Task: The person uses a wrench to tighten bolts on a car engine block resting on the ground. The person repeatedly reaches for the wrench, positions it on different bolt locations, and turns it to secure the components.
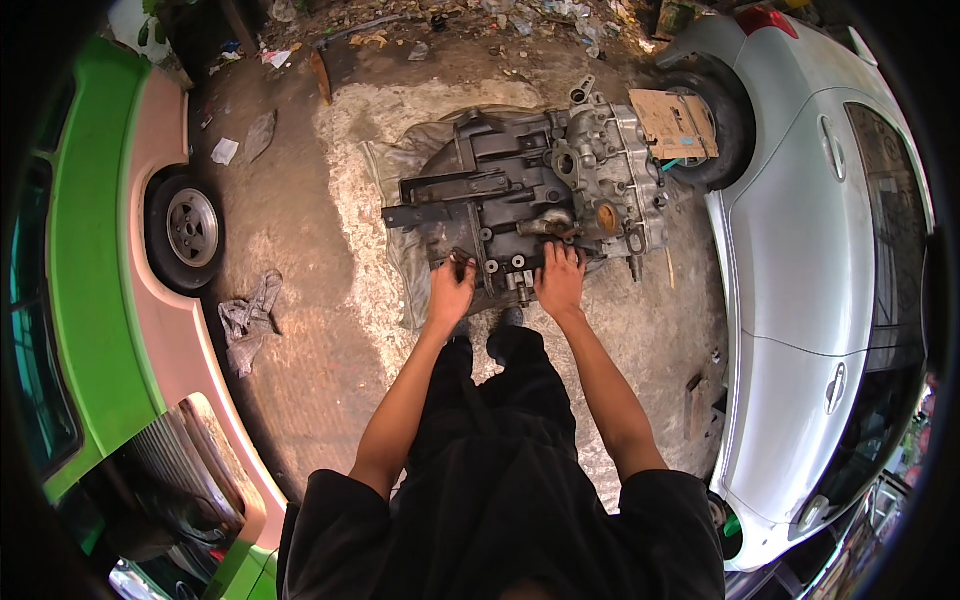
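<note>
1. Rough, stained concrete floor (290, 375) is filling the middle; a green-and-pink vehicle (95, 250) is standing along the left edge, a silver car (790, 270) along the right; loose litter (570, 22) is running across the top.
2. Engine assembly (508, 208) is lying just above frame centre, on a crumpled grey-beige sheet (411, 290). Long axis is running roughly left to right.
3. Its pale, cast-metal section (592, 140) is pointing right; the dark, greasy housing is facing left, a flat dark bar (405, 216) sticking out that way.
4. Round opening (607, 217) on the pale section is showing a rusty orange inside; depth is staying unclear.
5. Dark housing is carrying ribs, boxy ridges and small pale rings (519, 261) along its lower edge.
6. Left hand (452, 290) is touching the housing's lower left; fingers are curling, gap narrow, cannot tell if gripping.
7. Right hand (560, 283) is resting on the lower edge, right of centre; fingers are bending over it, slightly apart, grip hidden.
8. Flat brown cardboard (672, 122) is sitting upper right by the silver car's wheel; a wrinkled patterned rag (252, 318) is lying centre left.
</note>
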Tool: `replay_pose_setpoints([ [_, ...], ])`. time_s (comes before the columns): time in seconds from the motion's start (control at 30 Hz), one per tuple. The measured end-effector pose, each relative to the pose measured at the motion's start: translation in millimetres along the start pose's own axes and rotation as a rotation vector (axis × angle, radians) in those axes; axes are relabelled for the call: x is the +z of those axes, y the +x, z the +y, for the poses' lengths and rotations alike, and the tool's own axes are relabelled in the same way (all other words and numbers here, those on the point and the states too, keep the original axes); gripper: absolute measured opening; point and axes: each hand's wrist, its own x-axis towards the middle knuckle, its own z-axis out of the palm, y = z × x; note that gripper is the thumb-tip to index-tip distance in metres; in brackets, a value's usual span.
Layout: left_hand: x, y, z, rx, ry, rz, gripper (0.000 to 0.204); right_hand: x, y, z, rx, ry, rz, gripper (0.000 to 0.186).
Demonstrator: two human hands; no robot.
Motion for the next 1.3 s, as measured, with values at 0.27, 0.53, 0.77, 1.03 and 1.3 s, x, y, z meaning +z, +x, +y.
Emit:
replay_pose_setpoints([
  [0.27, 1.1, -61.0, -39.3, 0.091, -0.744, -0.508, 0.065, 3.0, 0.7, -0.1, -0.006, -0.017, 0.018, 0.054],
  [0.53, 3.4, -34.3, -71.8, -0.265, -0.957, -0.750, 0.045, 0.1, 0.4, -0.5, 0.004, -0.031, -0.016, 0.055],
  [0.77, 57.0, -24.7, -105.8, -0.096, -0.468, -0.304, 0.012, -1.6, 0.6, -2.2, 0.012, -0.003, -0.012, 0.055],
  [1.03, 67.0, -40.4, -59.3, -0.038, 0.094, 0.072, 0.033, -3.5, 0.2, -2.9, 0.022, 0.017, -0.033, 0.055],
  [1.3, 81.0, -51.5, -56.5, -0.041, 0.014, 0.141, 0.040, -4.4, 1.1, -3.0, 0.026, 0.015, -0.050, 0.055],
])
